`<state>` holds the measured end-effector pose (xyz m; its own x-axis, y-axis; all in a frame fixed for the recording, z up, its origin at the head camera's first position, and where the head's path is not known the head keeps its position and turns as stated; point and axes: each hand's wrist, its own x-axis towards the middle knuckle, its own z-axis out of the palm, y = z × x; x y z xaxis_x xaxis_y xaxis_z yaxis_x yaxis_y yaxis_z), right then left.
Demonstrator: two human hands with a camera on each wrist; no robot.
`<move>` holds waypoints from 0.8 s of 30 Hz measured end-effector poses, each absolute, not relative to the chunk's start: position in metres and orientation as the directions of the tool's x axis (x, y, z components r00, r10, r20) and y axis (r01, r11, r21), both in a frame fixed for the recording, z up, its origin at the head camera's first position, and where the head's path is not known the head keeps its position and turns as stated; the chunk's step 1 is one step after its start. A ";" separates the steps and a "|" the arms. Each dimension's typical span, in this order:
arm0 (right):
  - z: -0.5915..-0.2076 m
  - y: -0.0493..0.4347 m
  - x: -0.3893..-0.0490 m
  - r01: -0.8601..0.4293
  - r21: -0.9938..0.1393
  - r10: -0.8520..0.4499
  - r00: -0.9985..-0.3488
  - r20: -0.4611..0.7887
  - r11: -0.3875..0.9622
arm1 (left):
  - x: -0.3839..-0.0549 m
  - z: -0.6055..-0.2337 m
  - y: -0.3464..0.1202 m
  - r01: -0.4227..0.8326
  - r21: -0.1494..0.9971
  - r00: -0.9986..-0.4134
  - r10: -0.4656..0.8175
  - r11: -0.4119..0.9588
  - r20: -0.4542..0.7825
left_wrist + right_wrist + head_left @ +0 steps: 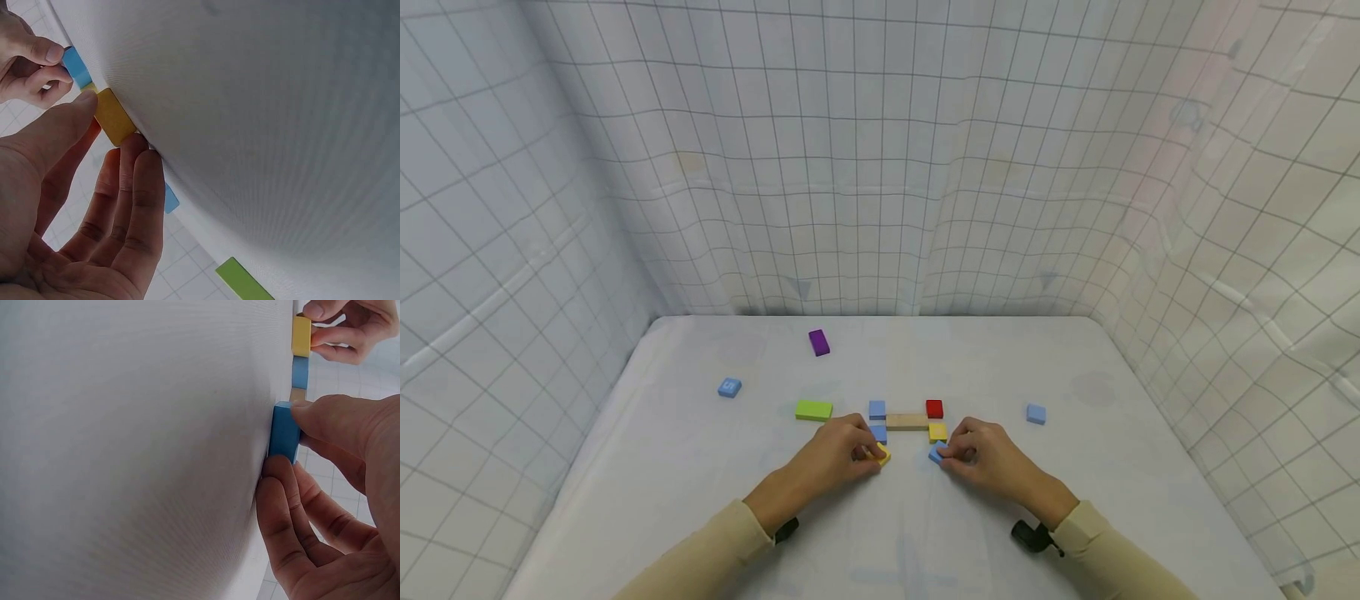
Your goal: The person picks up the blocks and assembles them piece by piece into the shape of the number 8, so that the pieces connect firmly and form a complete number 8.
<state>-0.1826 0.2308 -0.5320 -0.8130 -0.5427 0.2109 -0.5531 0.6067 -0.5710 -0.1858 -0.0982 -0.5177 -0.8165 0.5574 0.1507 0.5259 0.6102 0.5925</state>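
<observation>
My left hand (841,450) pinches a yellow block (115,117) between thumb and fingers, low at the table's surface. Just beyond it lies a blue block (878,434), with another blue block (877,409) farther back. A blue block (284,432) is pinched in my right hand (988,460), right in front of a second yellow block (937,432). Behind that yellow block sits a red block (934,408). Between the left and right columns of blocks lies a long plain wooden block (907,422). Fingers cover part of both held blocks in the head view.
A green block (814,409) lies left of the group. Farther out are a purple block (819,342), a blue block marked 5 (729,387) and a blue block (1036,414) on the right. Gridded curtains (880,167) surround the white table (700,467).
</observation>
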 end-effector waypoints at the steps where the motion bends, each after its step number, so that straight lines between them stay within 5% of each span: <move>1: -0.532 0.231 -0.183 -0.552 -0.572 -0.542 -0.814 0.210 0.607 | -0.186 -0.518 -0.098 0.527 0.592 -0.816 0.558 0.610 0.151; 24: -0.534 0.231 -0.184 -0.551 -0.575 -0.543 -0.814 0.209 0.605 | -0.186 -0.516 -0.098 0.514 0.591 -0.824 0.549 0.622 0.139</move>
<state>-0.1836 0.2315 -0.5338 -0.8136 -0.5425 0.2091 -0.5510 0.6048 -0.5750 -0.1863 -0.0981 -0.5162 -0.8241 0.5491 0.1390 0.5140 0.6219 0.5909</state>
